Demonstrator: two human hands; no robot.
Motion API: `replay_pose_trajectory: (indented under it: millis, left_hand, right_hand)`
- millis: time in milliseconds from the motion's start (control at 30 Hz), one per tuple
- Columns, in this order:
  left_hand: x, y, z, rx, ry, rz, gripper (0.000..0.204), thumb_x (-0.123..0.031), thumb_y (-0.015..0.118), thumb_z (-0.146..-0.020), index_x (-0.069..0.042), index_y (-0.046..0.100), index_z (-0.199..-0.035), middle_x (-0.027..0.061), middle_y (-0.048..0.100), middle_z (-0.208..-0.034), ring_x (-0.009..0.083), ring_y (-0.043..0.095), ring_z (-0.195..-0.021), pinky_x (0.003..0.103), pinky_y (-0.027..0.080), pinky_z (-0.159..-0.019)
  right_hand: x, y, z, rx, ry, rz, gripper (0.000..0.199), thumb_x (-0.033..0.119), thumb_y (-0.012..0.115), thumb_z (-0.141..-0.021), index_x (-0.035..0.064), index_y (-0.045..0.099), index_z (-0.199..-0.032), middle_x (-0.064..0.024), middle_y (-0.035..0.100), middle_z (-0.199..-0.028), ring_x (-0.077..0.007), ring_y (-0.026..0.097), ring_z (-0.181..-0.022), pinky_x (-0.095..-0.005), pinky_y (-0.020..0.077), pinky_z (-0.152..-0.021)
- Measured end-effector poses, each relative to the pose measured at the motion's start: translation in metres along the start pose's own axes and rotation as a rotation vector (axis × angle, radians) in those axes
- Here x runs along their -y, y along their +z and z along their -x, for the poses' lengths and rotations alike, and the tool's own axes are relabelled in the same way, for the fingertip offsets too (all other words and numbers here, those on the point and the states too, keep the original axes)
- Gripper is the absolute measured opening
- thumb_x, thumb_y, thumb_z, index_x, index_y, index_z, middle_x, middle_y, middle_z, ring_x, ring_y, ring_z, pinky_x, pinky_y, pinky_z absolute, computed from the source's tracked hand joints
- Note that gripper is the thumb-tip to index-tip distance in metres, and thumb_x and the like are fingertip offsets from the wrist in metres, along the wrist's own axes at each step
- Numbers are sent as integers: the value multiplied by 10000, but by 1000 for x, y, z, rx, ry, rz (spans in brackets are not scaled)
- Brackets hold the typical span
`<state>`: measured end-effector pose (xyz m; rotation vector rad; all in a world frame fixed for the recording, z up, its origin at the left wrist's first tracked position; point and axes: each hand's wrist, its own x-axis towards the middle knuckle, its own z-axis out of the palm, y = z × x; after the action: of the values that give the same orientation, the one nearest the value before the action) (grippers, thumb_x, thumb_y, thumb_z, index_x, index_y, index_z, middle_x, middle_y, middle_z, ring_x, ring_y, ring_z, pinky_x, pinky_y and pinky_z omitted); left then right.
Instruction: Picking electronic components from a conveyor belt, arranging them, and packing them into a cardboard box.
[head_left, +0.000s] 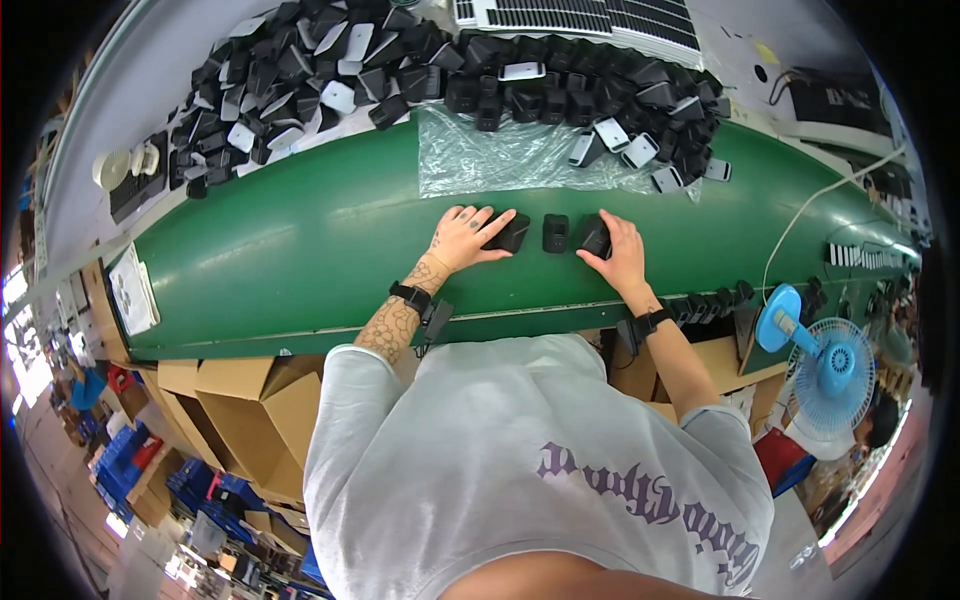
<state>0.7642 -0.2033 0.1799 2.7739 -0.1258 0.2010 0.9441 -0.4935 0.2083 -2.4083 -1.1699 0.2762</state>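
My left hand rests on a small black boxy part lying on the green conveyor belt, its fingers closed over it. My right hand grips a second black part on the belt. Between the two hands a third black part stands alone, touched by neither. Both wrists carry black bands.
A big heap of black and silver parts covers the grey table beyond the belt, with a clear plastic sheet at its edge. Cardboard boxes stand below the belt at left. A blue fan sits at right.
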Motion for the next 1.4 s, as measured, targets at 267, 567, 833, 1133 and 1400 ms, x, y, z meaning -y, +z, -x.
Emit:
replay_pose_trajectory:
  millis: [267, 567, 833, 1133, 1400]
  left_hand:
    - [10, -35, 26, 89, 14, 35, 871, -514, 771, -732, -270, 428, -1494, 61, 445, -1499, 262, 472, -1321, 527, 283, -1157]
    - [10, -12, 11, 57, 6, 12, 874, -568, 726, -760, -174, 441, -1485, 66, 563, -1276, 260, 524, -1167, 453, 390, -993]
    - [-4, -5, 1, -5, -7, -60, 910, -606, 737, -730, -212, 432, -1492, 66, 550, -1319, 285, 522, -1145, 482, 413, -896]
    - [-5, 11, 9, -178, 21, -56, 761, -566, 760, -709, -194, 571, -1345, 27, 586, -1053, 231, 538, -986, 434, 415, -837]
    - [11, 3, 3, -192, -42, 2, 744, -583, 761, -700, -181, 588, -1302, 39, 612, -1048, 248, 571, -999, 437, 436, -798]
  right_hand:
    - [96, -17, -20, 34, -102, -118, 820, 377, 875, -670, 81, 537, -1356, -130, 603, -1231, -331, 563, -1101, -437, 465, -951]
    - [107, 5, -48, 249, -175, 358, 806, 327, 857, -656, 184, 511, -1369, -49, 536, -1271, -270, 505, -1152, -444, 410, -897]
    - [94, 11, -49, 188, -287, 345, 780, 383, 839, -673, 137, 516, -1339, -57, 537, -1304, -273, 497, -1156, -431, 398, -926]
    - [116, 13, -48, 264, -263, 543, 798, 417, 828, -683, 117, 510, -1350, -55, 549, -1264, -262, 501, -1153, -442, 403, -895]
    - [158, -23, -38, -190, 162, 91, 713, 389, 867, -671, 23, 596, -1220, -144, 630, -1154, -330, 581, -1075, -442, 470, -907]
